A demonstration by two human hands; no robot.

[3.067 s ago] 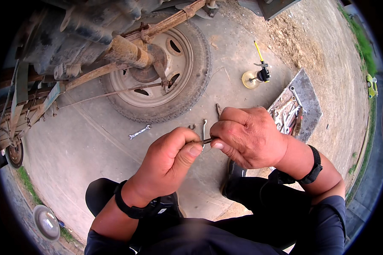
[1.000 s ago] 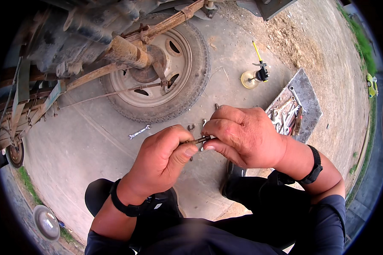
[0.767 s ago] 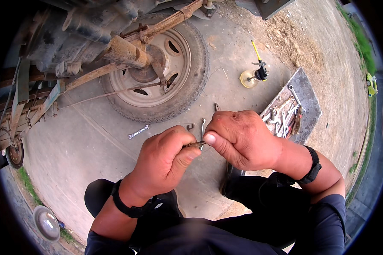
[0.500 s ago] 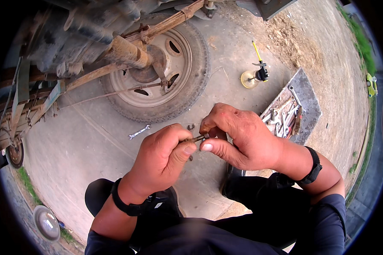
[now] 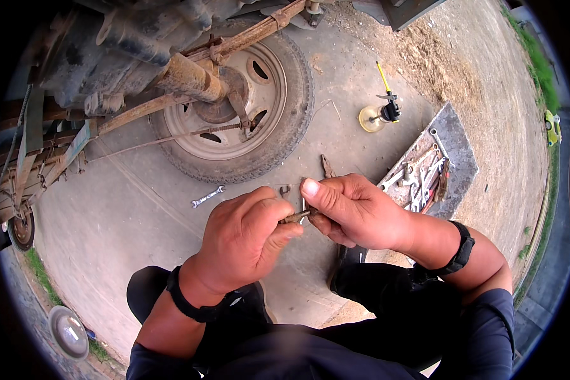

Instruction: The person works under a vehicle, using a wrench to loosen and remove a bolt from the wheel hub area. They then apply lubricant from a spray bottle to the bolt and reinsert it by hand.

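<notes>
My left hand (image 5: pixel 237 237) is closed in a pinch around a short, rusty threaded bolt (image 5: pixel 294 217), which sticks out past the thumb and forefinger. At the bolt's other end, the curled fingers of my right hand (image 5: pixel 364 212) grip it, with the thumb lifted above. Whether a nut sits there is hidden by the fingers. Just beyond the hands, the jaw of a small wrench (image 5: pixel 285 189) and a rusty tool tip (image 5: pixel 327 166) show on the concrete. A double-ended wrench (image 5: pixel 208 196) lies to the left.
A wheel (image 5: pixel 240 145) with a rusty axle (image 5: pixel 196 79) stands ahead, under a vehicle. To the right are a metal tray (image 5: pixel 461 149) of wrenches and a clear oil can (image 5: pixel 372 119) with a yellow spout. A round metal dish (image 5: pixel 68 332) is at lower left.
My right hand has dropped slightly and turned, its thumb swinging up from below the bolt to above it. The rusty tool tip behind it has come into sight. The left hand keeps its pinch.
</notes>
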